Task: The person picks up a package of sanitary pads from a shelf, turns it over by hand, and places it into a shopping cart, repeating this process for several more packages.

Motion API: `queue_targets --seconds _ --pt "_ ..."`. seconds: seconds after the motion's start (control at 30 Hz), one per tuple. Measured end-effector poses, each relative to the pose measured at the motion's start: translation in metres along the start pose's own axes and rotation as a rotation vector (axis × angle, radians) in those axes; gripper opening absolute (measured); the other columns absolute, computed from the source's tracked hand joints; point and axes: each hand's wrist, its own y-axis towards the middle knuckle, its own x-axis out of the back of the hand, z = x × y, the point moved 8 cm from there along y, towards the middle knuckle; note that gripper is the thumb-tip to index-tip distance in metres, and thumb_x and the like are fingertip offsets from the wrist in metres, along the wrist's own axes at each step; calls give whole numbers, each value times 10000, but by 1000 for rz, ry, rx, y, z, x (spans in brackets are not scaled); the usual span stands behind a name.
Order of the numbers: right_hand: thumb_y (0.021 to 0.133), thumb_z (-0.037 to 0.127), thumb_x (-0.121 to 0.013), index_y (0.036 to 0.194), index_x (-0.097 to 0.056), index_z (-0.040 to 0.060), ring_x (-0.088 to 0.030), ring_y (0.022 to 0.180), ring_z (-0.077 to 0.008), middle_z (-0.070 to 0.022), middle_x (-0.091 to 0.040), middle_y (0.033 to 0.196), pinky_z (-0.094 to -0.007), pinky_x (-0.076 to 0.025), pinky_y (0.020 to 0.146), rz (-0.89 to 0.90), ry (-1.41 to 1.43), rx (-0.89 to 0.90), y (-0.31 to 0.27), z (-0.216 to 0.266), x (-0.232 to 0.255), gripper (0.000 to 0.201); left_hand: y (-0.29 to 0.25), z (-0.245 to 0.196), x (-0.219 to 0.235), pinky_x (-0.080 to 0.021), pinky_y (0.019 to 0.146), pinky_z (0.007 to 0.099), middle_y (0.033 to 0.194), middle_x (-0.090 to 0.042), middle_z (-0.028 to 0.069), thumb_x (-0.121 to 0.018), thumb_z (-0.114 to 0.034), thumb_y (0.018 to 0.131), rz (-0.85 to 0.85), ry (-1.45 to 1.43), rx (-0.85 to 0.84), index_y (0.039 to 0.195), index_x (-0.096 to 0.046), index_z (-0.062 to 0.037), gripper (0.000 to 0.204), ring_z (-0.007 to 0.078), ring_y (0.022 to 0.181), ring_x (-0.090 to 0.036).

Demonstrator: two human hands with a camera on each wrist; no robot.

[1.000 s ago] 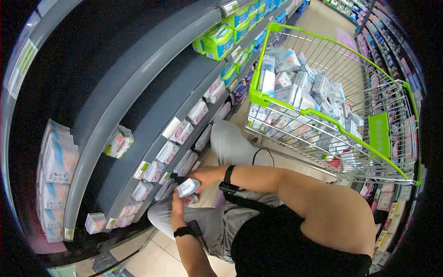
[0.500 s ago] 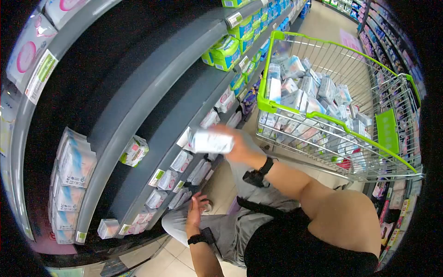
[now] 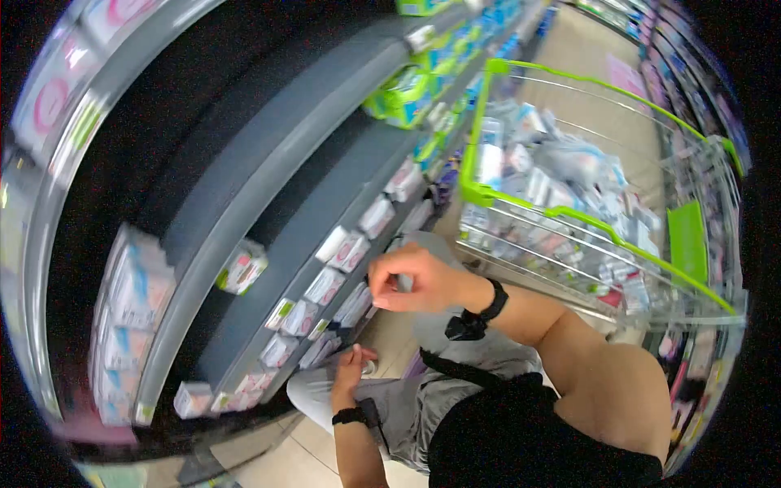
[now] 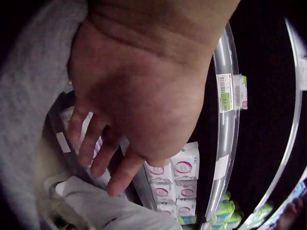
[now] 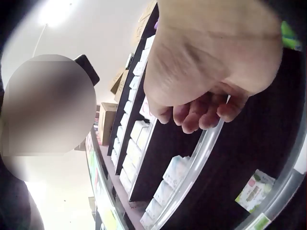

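Note:
My right hand (image 3: 423, 281) is raised in front of the lower shelves, fingers loosely curled around nothing. In the right wrist view its fingers (image 5: 192, 117) bend in below the palm, also with no object in them. My left hand (image 3: 350, 378) hangs over the left knee beside the bottom shelf and holds nothing. Its fingers (image 4: 122, 177) spread loosely downward in the left wrist view. White packs with blue and pink print (image 3: 561, 191) lie heaped in the shopping cart (image 3: 569, 213); one on top of the heap is blurred.
Left of me runs a curved grey shelf unit (image 3: 268, 195). It carries a stack of white packs (image 3: 142, 281), a lone green-and-white pack (image 3: 242, 268) and a row of pink-printed packs (image 3: 324, 285). Green packs (image 3: 403, 93) stand farther along. My grey-trousered knees are close to the shelf.
Both hands were at a white pack low down; the right hand then lifted it away and has now let go. A blurred pack appears over the cart heap. The left hand stays by the knee.

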Motion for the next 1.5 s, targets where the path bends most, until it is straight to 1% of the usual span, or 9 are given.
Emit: queue_targets --seconds 0.27,0.43,0.7,0.8,0.97,1.07,1.17,1.33,1.5 --pt "782 165 -723 912 -622 48 -603 894 -229 -87 -640 979 -318 -458 712 134 -29 301 84 56 -53 202 6 21 4 -463 763 330 853 -673 109 -480 -400 993 28 194 -206 895 -710 -72 413 189 822 -611" --pt "777 189 -711 1191 -546 36 -486 1195 -333 -161 -509 1277 -404 -414 992 208 -229 415 154 99 -94 471 8 23 15 -470 735 328 866 -675 113 -556 -424 948 -69 144 -167 916 -742 -124 355 217 802 -615" --pt "760 229 -753 1344 -446 102 -360 1266 -435 -181 -260 1492 -487 -384 1018 105 -707 661 230 90 -151 672 6 28 5 -476 801 319 910 -665 86 -481 -453 984 -32 16 -62 1072 -674 -72 436 193 869 -604" --pt "761 243 -754 1271 -470 73 -385 1254 -419 -187 -291 1464 -494 -412 982 57 -635 669 232 86 -151 608 -10 -1 20 -465 829 306 944 -648 63 -504 -420 986 -103 61 -43 1107 -634 -26 432 160 892 -580" --pt "797 121 -721 1030 -486 60 -543 1083 -356 -172 -540 1221 -409 -452 915 0 -387 587 243 74 -139 336 12 35 7 -460 833 297 953 -643 63 -525 -415 981 -70 -107 -81 1131 -606 3 452 150 888 -569" --pt "789 54 -713 989 -470 56 -553 1030 -331 -176 -539 1186 -375 -447 898 96 -140 455 243 60 -130 315 -3 9 11 -459 839 301 958 -640 68 -535 -446 969 -96 3 4 1170 -580 18 508 156 900 -569" --pt "793 1 -699 977 -439 66 -549 1025 -267 -165 -534 1170 -355 -436 907 -120 13 607 217 55 -99 325 3 16 9 -455 838 301 947 -629 63 -561 -455 952 -42 52 88 1174 -565 -1 505 163 905 -567" --pt "849 143 -704 1047 -386 86 -529 1108 -209 -103 -515 1156 -358 -457 915 -79 932 163 129 -12 -60 379 4 20 10 -464 830 308 968 -622 66 -607 -421 930 -27 12 18 1162 -565 -82 413 169 912 -575" --pt "916 363 -601 1299 -453 125 -534 1179 -241 -74 -546 1258 -377 -440 984 -90 1076 -576 -18 -148 -87 475 6 18 15 -500 761 320 1137 -591 84 -738 -296 853 -80 57 -73 1318 -447 -148 568 186 938 -587"
